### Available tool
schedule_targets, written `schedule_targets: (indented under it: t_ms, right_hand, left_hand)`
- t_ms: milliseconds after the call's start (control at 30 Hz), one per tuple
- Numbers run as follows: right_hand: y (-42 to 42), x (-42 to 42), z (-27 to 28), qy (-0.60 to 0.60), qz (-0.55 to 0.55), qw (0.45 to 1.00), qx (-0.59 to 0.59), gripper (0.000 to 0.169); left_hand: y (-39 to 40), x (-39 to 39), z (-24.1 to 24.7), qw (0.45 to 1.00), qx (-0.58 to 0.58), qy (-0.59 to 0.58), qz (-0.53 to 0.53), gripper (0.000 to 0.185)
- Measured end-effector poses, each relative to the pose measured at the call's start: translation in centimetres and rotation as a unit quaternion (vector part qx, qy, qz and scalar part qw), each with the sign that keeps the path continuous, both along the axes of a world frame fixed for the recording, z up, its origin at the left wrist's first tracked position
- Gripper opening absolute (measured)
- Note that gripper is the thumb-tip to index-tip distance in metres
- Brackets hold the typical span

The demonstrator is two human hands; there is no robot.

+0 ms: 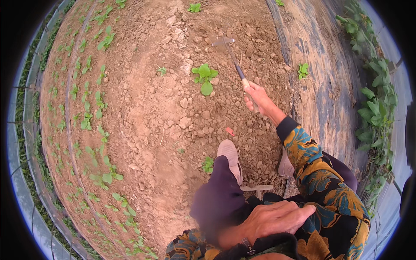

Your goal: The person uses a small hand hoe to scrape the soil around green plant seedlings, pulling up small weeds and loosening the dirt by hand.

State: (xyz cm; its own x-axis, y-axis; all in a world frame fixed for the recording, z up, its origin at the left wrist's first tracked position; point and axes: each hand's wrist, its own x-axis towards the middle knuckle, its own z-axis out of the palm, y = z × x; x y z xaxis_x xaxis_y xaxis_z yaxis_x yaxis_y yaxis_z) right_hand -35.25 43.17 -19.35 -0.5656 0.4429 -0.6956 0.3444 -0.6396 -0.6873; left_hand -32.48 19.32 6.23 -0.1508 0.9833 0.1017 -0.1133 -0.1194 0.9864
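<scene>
My right hand [260,99] grips the pale handle of a small hand hoe [239,69]. From there a dark shank runs forward to a slightly blurred metal blade [223,42] on or just over the crumbly soil. Left of the shank grows a leafy green seedling [205,76], apart from the tool. My left hand [273,216] lies against the front of my patterned jacket, fingers close together; whether they pinch the cloth is hidden.
Another seedling [208,164] grows beside my left shoe [230,156]. A red scrap [230,131] lies ahead of it. Dirt-covered plastic film [325,81] stretches along the right, bordered by climbing plants [373,107]. Seedling rows [86,117] line the left. A T-shaped piece [258,188] lies between my feet.
</scene>
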Motion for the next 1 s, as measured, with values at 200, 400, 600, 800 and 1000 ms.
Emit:
schedule_targets:
  t_ms: [200,400,600,800,1000]
  right_hand:
    - [0.9,-5.9,-2.3,0.031,0.014,0.999,0.030,0.015]
    - [7.7,-15.5,-3.1,0.023,0.011,0.984,0.175,0.015]
    - [9.3,-21.0,-4.2,0.038,-0.056,0.990,0.124,0.016]
    - [3.2,-21.1,-6.3,0.045,-0.010,0.996,0.073,0.016]
    - [1.7,-16.0,-4.2,0.011,0.012,1.000,-0.002,0.016]
  left_hand:
    - [-0.5,-1.2,0.2,0.999,-0.013,0.030,0.016,0.048]
    - [-0.4,-3.9,0.1,0.997,-0.076,-0.015,-0.005,0.046]
    - [-0.1,-6.2,-0.3,0.991,-0.119,-0.056,0.015,0.048]
    - [0.0,-7.0,-1.3,0.993,-0.081,-0.082,0.007,0.061]
    - [0.0,-6.9,-1.4,0.991,-0.065,-0.112,0.020,0.055]
